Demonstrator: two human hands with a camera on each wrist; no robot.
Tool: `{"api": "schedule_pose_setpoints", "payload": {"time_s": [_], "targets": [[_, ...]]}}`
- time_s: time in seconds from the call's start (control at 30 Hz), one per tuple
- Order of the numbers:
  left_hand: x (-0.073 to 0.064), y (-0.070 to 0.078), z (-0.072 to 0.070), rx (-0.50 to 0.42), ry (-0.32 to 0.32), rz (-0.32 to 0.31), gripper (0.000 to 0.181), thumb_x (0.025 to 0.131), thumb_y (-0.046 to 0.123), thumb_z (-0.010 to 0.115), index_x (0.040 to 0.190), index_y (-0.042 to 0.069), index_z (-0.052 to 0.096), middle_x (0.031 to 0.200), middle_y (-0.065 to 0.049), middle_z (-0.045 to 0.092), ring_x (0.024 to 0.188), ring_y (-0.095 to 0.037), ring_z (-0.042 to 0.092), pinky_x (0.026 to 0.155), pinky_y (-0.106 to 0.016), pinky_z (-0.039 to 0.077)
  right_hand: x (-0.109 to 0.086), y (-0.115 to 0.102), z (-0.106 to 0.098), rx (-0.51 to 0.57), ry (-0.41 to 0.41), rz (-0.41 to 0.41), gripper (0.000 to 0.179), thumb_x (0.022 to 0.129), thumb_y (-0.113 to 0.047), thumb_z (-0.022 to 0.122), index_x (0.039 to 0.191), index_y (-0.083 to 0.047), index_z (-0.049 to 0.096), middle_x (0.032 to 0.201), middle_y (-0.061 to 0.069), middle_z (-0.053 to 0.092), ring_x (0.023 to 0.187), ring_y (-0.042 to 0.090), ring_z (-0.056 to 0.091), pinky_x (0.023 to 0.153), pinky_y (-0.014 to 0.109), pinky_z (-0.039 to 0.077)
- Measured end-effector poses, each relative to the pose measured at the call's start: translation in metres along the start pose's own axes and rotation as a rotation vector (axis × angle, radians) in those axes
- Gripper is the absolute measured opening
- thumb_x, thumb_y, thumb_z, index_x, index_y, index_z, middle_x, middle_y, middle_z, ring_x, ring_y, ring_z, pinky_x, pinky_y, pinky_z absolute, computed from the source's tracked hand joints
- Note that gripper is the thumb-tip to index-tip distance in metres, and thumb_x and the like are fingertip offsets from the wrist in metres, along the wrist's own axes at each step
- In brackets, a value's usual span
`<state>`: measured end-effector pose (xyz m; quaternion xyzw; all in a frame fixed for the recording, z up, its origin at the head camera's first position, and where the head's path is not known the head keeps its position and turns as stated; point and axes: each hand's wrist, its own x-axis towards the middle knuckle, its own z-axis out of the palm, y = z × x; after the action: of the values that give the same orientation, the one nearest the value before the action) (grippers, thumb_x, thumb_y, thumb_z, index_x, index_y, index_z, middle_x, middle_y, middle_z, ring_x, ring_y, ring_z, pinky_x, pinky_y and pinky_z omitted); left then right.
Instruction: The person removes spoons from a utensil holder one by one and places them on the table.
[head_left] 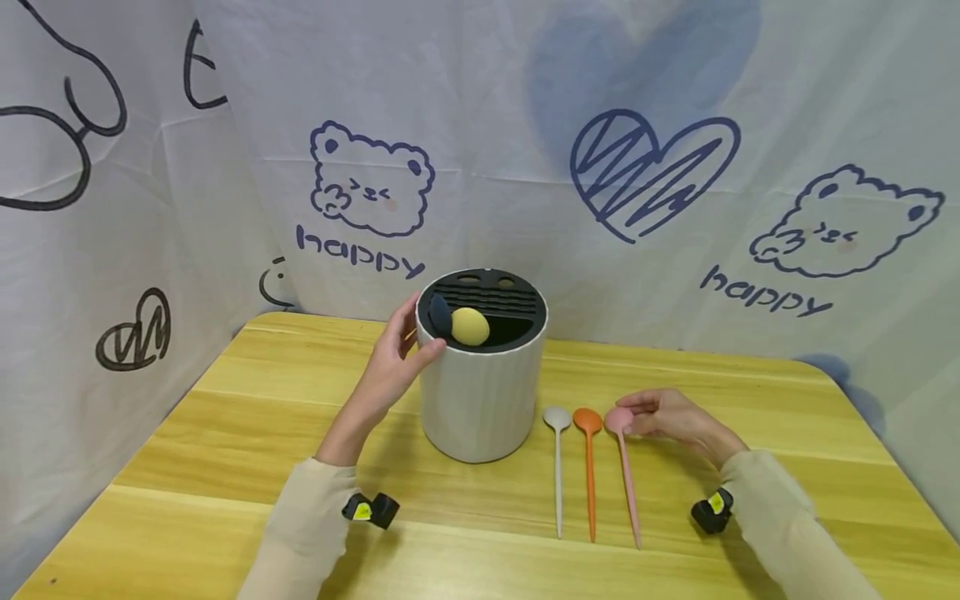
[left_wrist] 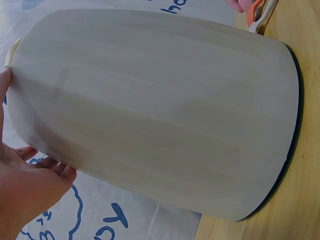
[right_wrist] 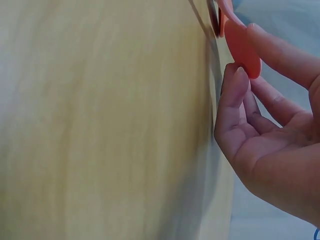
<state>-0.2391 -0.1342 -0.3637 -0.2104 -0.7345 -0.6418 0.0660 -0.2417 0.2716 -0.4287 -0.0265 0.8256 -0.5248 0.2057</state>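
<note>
A white ribbed utensil holder [head_left: 482,408] with a black slotted top stands upright on the table. My left hand [head_left: 390,358] grips its upper left side, thumb at the front of the rim and fingers round the back. In the holder stand a yellow spoon [head_left: 470,327] and a dark blue spoon [head_left: 440,315], heads up. To its right lie a white spoon [head_left: 557,419], an orange spoon [head_left: 588,421] and a pink spoon [head_left: 619,419], side by side with handles towards me. My right hand [head_left: 675,421] pinches the pink spoon's head between thumb and fingers.
The wooden table [head_left: 225,467] has rounded far corners. Behind it hangs a white cloth [head_left: 495,100] with drawn hearts, bears and lettering, close behind the holder. A small black device [head_left: 371,509] sits at each wrist.
</note>
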Motion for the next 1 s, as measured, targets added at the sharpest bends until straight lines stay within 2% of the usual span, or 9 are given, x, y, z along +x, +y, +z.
{"api": "schedule_pose_setpoints", "payload": {"time_s": [0.17, 0.43, 0.7, 1.0], "targets": [[0.001, 0.0, 0.0, 0.005, 0.001, -0.01, 0.074, 0.092, 0.019, 0.061, 0.153, 0.008, 0.021, 0.156, -0.013, 0.025, 0.141, -0.028, 0.027, 0.115, -0.043, 0.021, -0.003, -0.002, 0.002, -0.024, 0.001, -0.01, 0.055, 0.083, -0.001, 0.071, 0.13, 0.014, 0.049, 0.119, 0.02, 0.058, 0.098, 0.022, 0.059, 0.086, 0.036, 0.053], [0.001, -0.002, -0.001, 0.008, -0.003, -0.012, 0.075, 0.092, 0.026, 0.062, 0.153, 0.009, 0.022, 0.155, -0.012, 0.027, 0.14, -0.027, 0.027, 0.115, -0.043, 0.021, -0.003, -0.003, 0.005, -0.037, 0.016, -0.009, 0.053, 0.083, -0.001, 0.07, 0.13, 0.013, 0.05, 0.119, 0.02, 0.059, 0.097, 0.022, 0.058, 0.084, 0.036, 0.053], [0.002, -0.001, -0.001, 0.006, -0.006, -0.007, 0.073, 0.092, 0.019, 0.06, 0.153, 0.008, 0.022, 0.155, -0.013, 0.027, 0.14, -0.028, 0.027, 0.115, -0.043, 0.021, -0.003, 0.002, 0.005, -0.044, 0.029, -0.058, 0.053, 0.083, 0.0, 0.071, 0.129, 0.014, 0.05, 0.116, 0.019, 0.061, 0.095, 0.022, 0.059, 0.081, 0.031, 0.053], [0.003, -0.002, -0.001, -0.004, -0.009, -0.003, 0.074, 0.092, 0.021, 0.061, 0.153, 0.008, 0.022, 0.154, -0.012, 0.027, 0.14, -0.027, 0.028, 0.115, -0.043, 0.021, -0.004, 0.007, 0.006, -0.02, 0.085, -0.082, 0.052, 0.083, 0.001, 0.071, 0.128, 0.014, 0.05, 0.116, 0.02, 0.06, 0.099, 0.023, 0.058, 0.08, 0.026, 0.053]]}}
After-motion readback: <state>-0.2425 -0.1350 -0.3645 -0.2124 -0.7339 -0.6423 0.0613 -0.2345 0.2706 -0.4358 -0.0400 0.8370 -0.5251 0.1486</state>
